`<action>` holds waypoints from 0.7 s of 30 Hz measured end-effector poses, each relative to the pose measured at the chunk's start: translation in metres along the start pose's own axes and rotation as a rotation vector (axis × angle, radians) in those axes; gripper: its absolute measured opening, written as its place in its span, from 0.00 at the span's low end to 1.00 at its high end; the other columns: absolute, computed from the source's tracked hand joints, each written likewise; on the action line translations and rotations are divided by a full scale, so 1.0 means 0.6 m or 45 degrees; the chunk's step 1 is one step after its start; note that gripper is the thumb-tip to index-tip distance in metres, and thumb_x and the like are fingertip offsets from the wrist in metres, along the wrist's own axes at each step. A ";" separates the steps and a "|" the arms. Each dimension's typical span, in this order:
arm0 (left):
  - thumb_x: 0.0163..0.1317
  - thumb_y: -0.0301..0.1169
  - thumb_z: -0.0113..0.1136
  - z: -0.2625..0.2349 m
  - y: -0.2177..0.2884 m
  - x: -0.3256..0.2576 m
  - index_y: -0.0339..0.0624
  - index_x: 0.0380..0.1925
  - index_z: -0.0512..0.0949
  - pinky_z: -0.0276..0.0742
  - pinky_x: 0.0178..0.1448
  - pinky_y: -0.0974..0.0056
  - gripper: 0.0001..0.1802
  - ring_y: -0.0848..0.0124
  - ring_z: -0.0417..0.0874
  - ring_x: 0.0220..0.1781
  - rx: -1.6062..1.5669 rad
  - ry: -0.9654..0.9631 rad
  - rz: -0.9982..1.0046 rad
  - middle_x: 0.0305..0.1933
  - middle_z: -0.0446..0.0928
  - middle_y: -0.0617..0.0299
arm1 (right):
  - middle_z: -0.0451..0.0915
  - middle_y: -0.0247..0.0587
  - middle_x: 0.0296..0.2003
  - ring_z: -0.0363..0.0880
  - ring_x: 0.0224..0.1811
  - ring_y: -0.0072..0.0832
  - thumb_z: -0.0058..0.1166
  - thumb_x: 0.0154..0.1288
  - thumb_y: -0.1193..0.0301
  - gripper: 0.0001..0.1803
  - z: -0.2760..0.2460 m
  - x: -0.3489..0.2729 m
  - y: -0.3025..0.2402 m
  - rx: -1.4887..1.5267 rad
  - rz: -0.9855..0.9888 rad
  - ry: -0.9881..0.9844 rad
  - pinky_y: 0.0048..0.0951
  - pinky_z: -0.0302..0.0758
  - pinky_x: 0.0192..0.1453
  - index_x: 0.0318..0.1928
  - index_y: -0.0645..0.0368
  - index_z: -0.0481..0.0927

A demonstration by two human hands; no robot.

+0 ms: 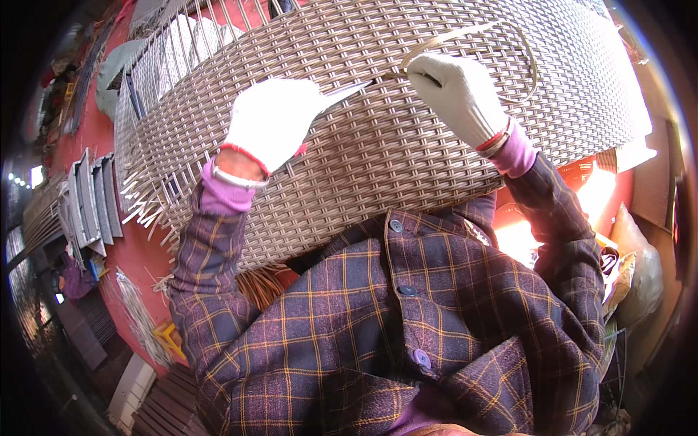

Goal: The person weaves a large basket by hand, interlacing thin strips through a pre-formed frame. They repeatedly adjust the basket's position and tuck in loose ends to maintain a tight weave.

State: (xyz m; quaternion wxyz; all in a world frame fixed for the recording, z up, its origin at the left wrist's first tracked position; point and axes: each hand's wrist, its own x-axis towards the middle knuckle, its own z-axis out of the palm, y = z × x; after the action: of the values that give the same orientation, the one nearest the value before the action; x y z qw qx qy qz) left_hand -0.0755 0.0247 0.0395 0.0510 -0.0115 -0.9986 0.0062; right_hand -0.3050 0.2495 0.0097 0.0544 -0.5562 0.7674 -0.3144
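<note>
Woven panel [407, 149] | beneath left hand [275, 120], right hand [456, 96] | strip [536, 69]: apparently pinched, right

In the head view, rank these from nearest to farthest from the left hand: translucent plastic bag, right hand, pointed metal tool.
1. Pointed metal tool: held in the left hand, jutting rightward.
2. Right hand: to the right, over the woven panel.
3. Translucent plastic bag: far right, lower in the picture.

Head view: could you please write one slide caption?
Over a woven panel, the gloved left hand holds a pointed tool, the gloved right hand a pale strip.
</note>
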 end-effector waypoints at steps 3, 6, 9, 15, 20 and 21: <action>0.73 0.43 0.65 0.042 -0.017 0.045 0.48 0.45 0.89 0.87 0.43 0.52 0.13 0.58 0.91 0.38 0.034 -0.063 -0.013 0.33 0.87 0.61 | 0.87 0.49 0.32 0.90 0.33 0.43 0.62 0.74 0.69 0.08 0.009 0.006 0.003 -0.013 -0.047 0.031 0.37 0.84 0.41 0.45 0.59 0.90; 0.78 0.47 0.59 0.082 -0.023 0.079 0.52 0.44 0.90 0.87 0.45 0.53 0.16 0.60 0.91 0.39 0.062 -0.094 0.019 0.36 0.87 0.62 | 0.87 0.49 0.31 0.90 0.34 0.47 0.60 0.75 0.68 0.09 0.019 0.014 0.011 -0.105 -0.022 -0.022 0.40 0.83 0.42 0.43 0.58 0.90; 0.77 0.42 0.61 0.105 -0.025 0.093 0.55 0.45 0.88 0.85 0.44 0.57 0.10 0.63 0.89 0.38 0.011 0.059 0.113 0.39 0.85 0.65 | 0.86 0.50 0.31 0.89 0.34 0.48 0.59 0.75 0.67 0.10 0.030 0.027 0.021 -0.103 0.041 -0.105 0.42 0.83 0.42 0.42 0.58 0.89; 0.77 0.41 0.61 0.119 -0.002 0.086 0.55 0.49 0.88 0.86 0.43 0.57 0.11 0.63 0.89 0.38 0.164 0.123 0.022 0.40 0.86 0.66 | 0.86 0.52 0.31 0.88 0.33 0.48 0.59 0.75 0.65 0.11 0.056 0.047 0.019 -0.148 0.114 -0.178 0.44 0.83 0.42 0.41 0.59 0.89; 0.77 0.42 0.61 0.130 0.032 0.073 0.57 0.50 0.88 0.86 0.42 0.56 0.11 0.63 0.90 0.39 0.144 0.210 -0.182 0.41 0.85 0.67 | 0.85 0.52 0.29 0.88 0.32 0.48 0.59 0.74 0.66 0.11 0.028 0.047 0.025 -0.089 0.046 -0.186 0.43 0.82 0.40 0.39 0.60 0.88; 0.77 0.42 0.61 0.130 0.036 0.071 0.58 0.50 0.88 0.86 0.42 0.56 0.10 0.63 0.90 0.40 0.126 0.223 -0.179 0.41 0.85 0.66 | 0.84 0.52 0.29 0.88 0.31 0.48 0.59 0.74 0.66 0.11 0.021 0.047 0.029 -0.093 0.081 -0.239 0.43 0.82 0.40 0.39 0.61 0.88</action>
State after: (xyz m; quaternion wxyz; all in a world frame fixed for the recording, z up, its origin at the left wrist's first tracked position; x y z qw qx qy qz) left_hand -0.1256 0.0463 -0.0343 0.1390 0.0607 -0.9871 0.0508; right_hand -0.3245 0.2224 -0.0022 0.1159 -0.5602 0.7870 -0.2309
